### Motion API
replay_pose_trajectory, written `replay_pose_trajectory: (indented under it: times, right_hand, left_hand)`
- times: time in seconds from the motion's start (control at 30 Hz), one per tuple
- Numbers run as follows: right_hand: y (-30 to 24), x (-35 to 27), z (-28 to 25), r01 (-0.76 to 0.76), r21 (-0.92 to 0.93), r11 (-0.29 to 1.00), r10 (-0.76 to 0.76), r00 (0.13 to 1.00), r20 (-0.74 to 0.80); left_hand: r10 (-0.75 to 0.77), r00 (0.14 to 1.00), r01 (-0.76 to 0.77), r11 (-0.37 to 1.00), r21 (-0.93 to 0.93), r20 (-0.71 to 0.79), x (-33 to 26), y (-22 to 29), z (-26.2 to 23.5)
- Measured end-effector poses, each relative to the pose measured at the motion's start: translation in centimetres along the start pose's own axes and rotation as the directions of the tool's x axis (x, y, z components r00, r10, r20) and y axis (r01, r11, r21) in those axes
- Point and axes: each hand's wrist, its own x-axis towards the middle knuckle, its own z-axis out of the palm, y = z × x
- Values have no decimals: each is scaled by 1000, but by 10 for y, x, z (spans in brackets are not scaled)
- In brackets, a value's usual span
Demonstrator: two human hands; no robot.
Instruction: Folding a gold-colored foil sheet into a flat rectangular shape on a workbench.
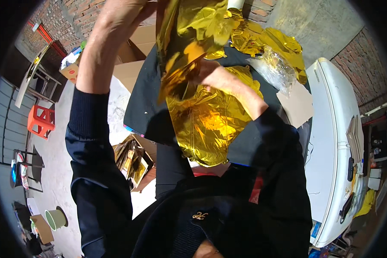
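Both hands pinch a crumpled gold foil sheet (189, 34) above the black table (144, 99): left hand (120, 17) raised far, right hand (208, 73) nearer.

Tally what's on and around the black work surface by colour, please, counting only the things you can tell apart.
Gold: 3, namely the foil sheet held up by both hands, the foil piece lying flat, the foil heap at the back
Clear: 1, the plastic bag
Brown: 1, the cardboard piece
Orange-red: 1, the plastic stool
Total: 6
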Motion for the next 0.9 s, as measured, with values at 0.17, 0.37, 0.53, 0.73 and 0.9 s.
replay_pose_trajectory:
  times: [0.17, 0.37, 0.53, 0.73, 0.9]
  right_hand:
    - [1, 17, -45, 34, 60, 998, -14, 951, -309]
    - [103, 38, -117, 393, -675, 624, -725, 613, -313]
    - [125, 13, -82, 318, -603, 731, -604, 714, -354]
    - [146, -4, -71, 78, -826, 558, -524, 805, -277]
    - [162, -2, -75, 63, -900, 432, -564, 797, -215]
  left_hand:
    - [56, 987, -89, 971, 221, 154, -21, 3, -41]
    - [147, 897, -241, 953, 184, 416, -89, -67, -10]
    - [50, 865, -262, 893, 365, 500, -169, -154, -1]
    - [-4, 830, -300, 841, 451, 558, -224, -202, 12]
    - [-45, 835, -294, 806, 513, 549, -246, -207, 13]
